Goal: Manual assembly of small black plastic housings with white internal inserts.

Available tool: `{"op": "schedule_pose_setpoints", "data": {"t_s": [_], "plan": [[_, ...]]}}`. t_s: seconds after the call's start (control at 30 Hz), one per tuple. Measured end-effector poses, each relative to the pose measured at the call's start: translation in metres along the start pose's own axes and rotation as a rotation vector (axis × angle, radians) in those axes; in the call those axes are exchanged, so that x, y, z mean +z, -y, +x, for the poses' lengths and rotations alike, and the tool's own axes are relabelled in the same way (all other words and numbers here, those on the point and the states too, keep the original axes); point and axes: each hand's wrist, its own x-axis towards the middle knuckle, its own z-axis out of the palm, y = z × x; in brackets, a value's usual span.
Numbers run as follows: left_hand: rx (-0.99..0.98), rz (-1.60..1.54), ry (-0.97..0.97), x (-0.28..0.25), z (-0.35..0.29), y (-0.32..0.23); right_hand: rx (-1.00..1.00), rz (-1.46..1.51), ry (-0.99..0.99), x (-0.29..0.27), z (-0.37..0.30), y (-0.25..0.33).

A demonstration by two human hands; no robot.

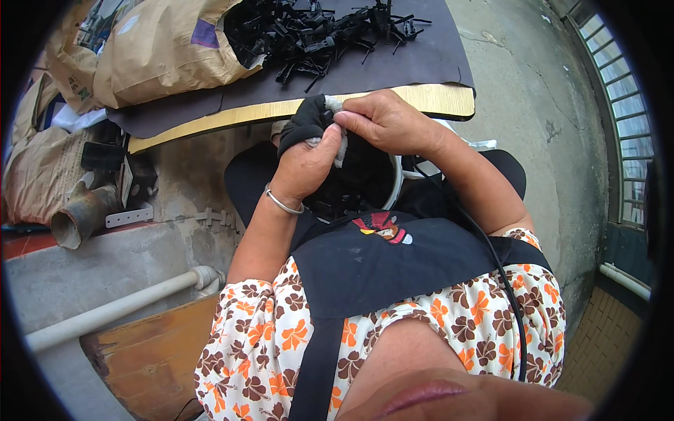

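A black and grey work glove (302,128) is bunched up between my hands, just off the near edge of the table. My left hand (306,168), with a silver bangle at the wrist, is closed on it with the thumb pressed against the grey fabric. The glove covers my left fingers from view, so I cannot tell how far they are inside it. My right hand (393,126) is bare and pinches the grey part between thumb and fingertips. Beneath the hands, between my knees, stands a bucket with a pale rim (398,179) and dark contents.
On the dark-covered table (446,52) lies a heap of small black plastic parts (316,38). Some spill from a brown paper sack (165,59) at the left. A rusty pipe piece (84,214) and a white pipe (119,309) are at lower left. A barred window (625,126) is at right.
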Motion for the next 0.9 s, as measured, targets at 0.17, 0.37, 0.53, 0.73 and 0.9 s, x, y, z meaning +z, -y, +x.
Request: {"op": "schedule_pose_setpoints", "data": {"t_s": [0.17, 0.37, 0.53, 0.73, 0.9], "plan": [[0.326, 0.566, -0.123, -0.002, -0.001, -0.010, 0.034, -0.033, -0.026, 0.013, 0.009, 0.003], [0.177, 0.732, -0.062, -0.017, -0.011, -0.017, -0.005, -0.209, -0.043, 0.004, 0.025, -0.004], [0.280, 0.854, -0.086, -0.028, -0.016, -0.004, -0.032, -0.749, -0.364, 0.003, 0.050, -0.028], [0.154, 0.464, -0.146, -0.028, -0.007, 0.013, 0.008, -0.804, -0.496, -0.010, 0.043, -0.028], [0.096, 0.281, -0.144, -0.013, 0.003, 0.009, 0.237, -0.237, -0.498, -0.026, 0.024, -0.004]]}}
